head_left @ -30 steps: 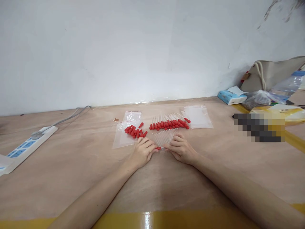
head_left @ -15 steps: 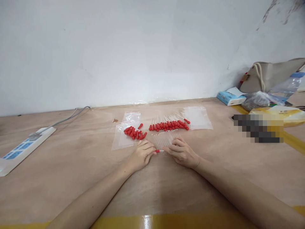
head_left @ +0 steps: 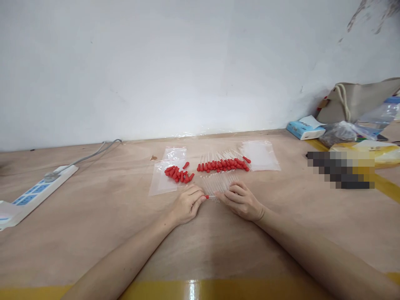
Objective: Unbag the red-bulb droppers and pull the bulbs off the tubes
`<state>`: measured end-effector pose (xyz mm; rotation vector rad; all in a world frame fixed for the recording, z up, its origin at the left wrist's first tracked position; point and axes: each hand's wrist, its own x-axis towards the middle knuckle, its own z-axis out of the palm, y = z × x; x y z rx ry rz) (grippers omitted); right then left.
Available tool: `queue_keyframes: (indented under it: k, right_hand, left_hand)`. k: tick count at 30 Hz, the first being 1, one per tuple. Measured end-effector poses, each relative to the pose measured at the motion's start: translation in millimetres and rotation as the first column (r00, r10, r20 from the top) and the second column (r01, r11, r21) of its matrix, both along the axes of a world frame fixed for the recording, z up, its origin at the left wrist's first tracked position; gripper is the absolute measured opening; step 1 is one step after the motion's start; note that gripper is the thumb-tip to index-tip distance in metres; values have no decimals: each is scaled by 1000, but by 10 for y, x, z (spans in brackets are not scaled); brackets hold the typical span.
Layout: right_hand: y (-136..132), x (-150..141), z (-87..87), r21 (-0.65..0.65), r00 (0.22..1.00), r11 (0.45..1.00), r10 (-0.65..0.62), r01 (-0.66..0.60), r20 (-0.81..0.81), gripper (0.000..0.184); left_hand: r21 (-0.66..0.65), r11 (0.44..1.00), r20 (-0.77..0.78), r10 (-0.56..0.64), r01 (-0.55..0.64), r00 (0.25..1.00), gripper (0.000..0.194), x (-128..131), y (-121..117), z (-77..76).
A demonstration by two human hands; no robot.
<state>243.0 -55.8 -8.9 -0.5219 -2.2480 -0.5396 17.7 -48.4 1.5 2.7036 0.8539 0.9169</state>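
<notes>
My left hand [head_left: 189, 203] pinches a red rubber bulb [head_left: 207, 196], whose tip shows past the fingers. From the other side my right hand [head_left: 242, 201] grips a clear glass dropper tube [head_left: 213, 197], its end meeting the bulb. How far the tube sits inside the bulb is hidden. Just beyond my hands lie several bare clear tubes [head_left: 218, 182] side by side. Behind them is a row of droppers with red bulbs [head_left: 223, 165], bulbs towards me. Left of that, a heap of loose red bulbs [head_left: 178, 174] rests on clear plastic bags [head_left: 158, 187].
More clear bags [head_left: 262, 156] lie to the right of the droppers. A white power strip [head_left: 59, 183] stands at the left. At the right are a blue tissue pack [head_left: 305, 128], a beige bag [head_left: 362, 100], a yellow package [head_left: 379, 154] and a blurred-out dark object [head_left: 340, 171].
My left fingers have moved forward over the bulb, so less of its red shows. Both hands keep nearly the same place; the whole view has shifted slightly.
</notes>
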Motion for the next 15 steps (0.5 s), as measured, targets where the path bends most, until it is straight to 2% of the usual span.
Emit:
queue_keyframes:
  k: [2, 4, 7, 9, 12, 15]
  right_hand:
    - [6, 33, -13, -12, 1000, 1000, 6, -6, 1, 33]
    - [34, 80, -37, -31, 998, 999, -20, 18, -51, 36]
    - [113, 126, -93, -95, 954, 989, -138, 116, -266, 41]
    - [171, 125, -131, -170, 903, 971, -220, 167, -369, 40]
    - [227, 105, -164, -281, 869, 935, -315, 216, -382, 37]
    - [239, 103, -164, -355, 845, 897, -392, 263, -364, 31]
  left_hand:
    - [-16, 1000, 24, 26, -25, 999, 21, -28, 7, 9]
    - [-38, 994, 88, 108, -105, 990, 26, -85, 31, 20]
    - [-36, 970, 218, 242, -240, 946, 26, -181, 88, 44]
    - [19, 951, 287, 290, -308, 913, 19, -226, 134, 66]
    - [78, 880, 389, 406, -468, 827, 18, -299, 226, 89]
    - [29, 786, 431, 547, -617, 718, 24, -447, 369, 94]
